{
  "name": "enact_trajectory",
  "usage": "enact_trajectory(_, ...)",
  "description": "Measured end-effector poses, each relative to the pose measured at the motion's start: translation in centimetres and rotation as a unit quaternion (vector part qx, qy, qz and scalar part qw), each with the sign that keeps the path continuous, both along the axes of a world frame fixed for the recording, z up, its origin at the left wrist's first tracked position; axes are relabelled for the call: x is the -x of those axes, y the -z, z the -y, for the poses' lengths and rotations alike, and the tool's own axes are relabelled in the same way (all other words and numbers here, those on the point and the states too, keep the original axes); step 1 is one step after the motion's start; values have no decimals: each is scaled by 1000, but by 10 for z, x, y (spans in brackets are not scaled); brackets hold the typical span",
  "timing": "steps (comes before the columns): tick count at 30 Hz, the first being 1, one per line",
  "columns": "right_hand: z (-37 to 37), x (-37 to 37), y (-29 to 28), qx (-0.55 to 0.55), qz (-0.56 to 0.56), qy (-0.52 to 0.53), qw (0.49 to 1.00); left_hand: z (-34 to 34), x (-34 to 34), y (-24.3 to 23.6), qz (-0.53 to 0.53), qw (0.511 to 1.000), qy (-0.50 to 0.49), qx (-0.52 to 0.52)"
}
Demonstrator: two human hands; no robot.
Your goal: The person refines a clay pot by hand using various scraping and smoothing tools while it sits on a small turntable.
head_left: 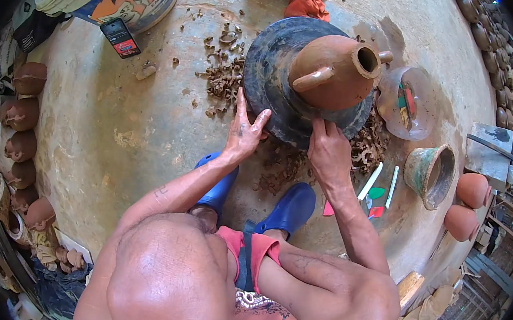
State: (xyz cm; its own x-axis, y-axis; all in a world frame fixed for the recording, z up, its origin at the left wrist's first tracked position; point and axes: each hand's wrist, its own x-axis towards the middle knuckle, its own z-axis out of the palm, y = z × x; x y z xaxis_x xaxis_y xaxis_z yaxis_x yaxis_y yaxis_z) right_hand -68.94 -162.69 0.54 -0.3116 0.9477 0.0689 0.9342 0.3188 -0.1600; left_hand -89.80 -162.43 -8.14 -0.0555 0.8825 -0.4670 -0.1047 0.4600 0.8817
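Note:
A brown clay jug (333,68) with a round neck opening and two side lugs stands on a dark, clay-smeared turntable (270,81) in front of me. My left hand (245,131) is at the turntable's near left edge, fingers spread and thumb apart, holding nothing. At the near right, my right hand (330,150) has its fingers curled together over the wheel, just below the jug's base. What those fingers grip, if anything, is hidden. Clay shavings (226,80) lie around the wheel on both sides.
Right of the wheel are a clear plastic bowl (419,123) with tools in it, a crusted pot (419,169), and white and coloured scrapers (370,181). A paint bucket (153,11) and a phone (120,39) stand at the far left. Clay pots (24,113) line both sides.

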Motion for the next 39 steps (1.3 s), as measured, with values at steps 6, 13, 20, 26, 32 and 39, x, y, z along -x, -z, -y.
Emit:
enact_trajectory(6,-7,-13,-2,17,11,-24,1000,-16,16,7,22,999,5,-38)
enact_trajectory(13,-4,-35,-10,48,29,-27,998,-63,44,10,-72,996,49,-29)
enact_trajectory(20,-15,-56,-10,52,8,-53,997,-143,66,8,-219,965,83,-114)
enact_trajectory(26,-24,-67,-13,50,-7,-98,994,-193,45,7,-484,817,105,-296)
enact_trajectory(32,-10,-64,-14,79,-60,-119,988,-141,9,6,-510,726,241,-393)
enact_trajectory(39,11,-20,-5,17,-121,-56,991,-94,46,-14,-353,817,305,-338)
